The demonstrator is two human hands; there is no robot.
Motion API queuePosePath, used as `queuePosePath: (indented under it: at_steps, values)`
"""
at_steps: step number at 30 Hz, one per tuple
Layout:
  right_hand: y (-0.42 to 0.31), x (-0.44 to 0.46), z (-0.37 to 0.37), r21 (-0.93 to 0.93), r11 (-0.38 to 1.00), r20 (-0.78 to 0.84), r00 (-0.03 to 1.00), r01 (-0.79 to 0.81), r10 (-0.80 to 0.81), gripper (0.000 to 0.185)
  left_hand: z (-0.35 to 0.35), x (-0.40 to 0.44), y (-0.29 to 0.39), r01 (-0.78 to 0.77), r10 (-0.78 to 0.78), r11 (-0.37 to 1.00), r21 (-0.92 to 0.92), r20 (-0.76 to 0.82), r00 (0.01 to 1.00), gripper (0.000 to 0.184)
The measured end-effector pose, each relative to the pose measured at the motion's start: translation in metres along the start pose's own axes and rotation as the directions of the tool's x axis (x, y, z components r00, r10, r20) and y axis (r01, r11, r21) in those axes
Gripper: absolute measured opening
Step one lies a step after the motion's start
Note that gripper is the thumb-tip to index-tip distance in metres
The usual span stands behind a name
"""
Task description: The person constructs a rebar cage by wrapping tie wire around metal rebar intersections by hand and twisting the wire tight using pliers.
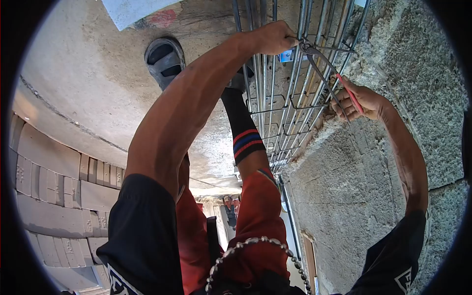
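My right hand (359, 101) holds a pair of long-handled pincers (322, 70), its fingers curled around the handles, one of which shows a red grip. The handles are spread apart. At the far end, the pincers' jaws are at a bar of a steel rebar cage (292, 101). My left hand (275, 38) is closed beside those jaws, against the cage's bars. What its fingertips pinch is too small to make out. Long parallel rods and thin cross ties make up the cage, which runs along the foot of a rough wall.
The rough grey block wall (344, 182) rises close on the right. Stacked bricks (54, 187) stand at the left. A sandalled foot (164, 59) rests on the concrete floor (93, 73); the other is beside the cage. A pale sheet (132, 11) lies at the top.
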State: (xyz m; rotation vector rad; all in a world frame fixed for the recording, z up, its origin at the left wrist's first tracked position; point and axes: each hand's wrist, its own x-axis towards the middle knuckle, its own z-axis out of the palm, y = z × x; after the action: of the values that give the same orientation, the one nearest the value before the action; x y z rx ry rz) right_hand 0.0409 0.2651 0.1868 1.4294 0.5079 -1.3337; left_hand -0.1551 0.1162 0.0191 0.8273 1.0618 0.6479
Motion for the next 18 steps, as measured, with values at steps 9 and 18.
queuePosePath:
  at_steps: [9,18]
  values:
    - [-0.018,-0.034,0.035,0.235,0.971,0.113,0.994,-0.032,0.005,0.051,0.006,0.001,-0.01,-0.08,0.079,0.997,-0.005,-0.104,0.991,0.029]
    - [-0.015,-0.011,0.131,0.525,0.825,-0.098,0.978,0.206,-0.182,0.039,0.007,0.021,-0.036,-0.518,0.611,0.632,0.576,0.041,0.791,0.015]
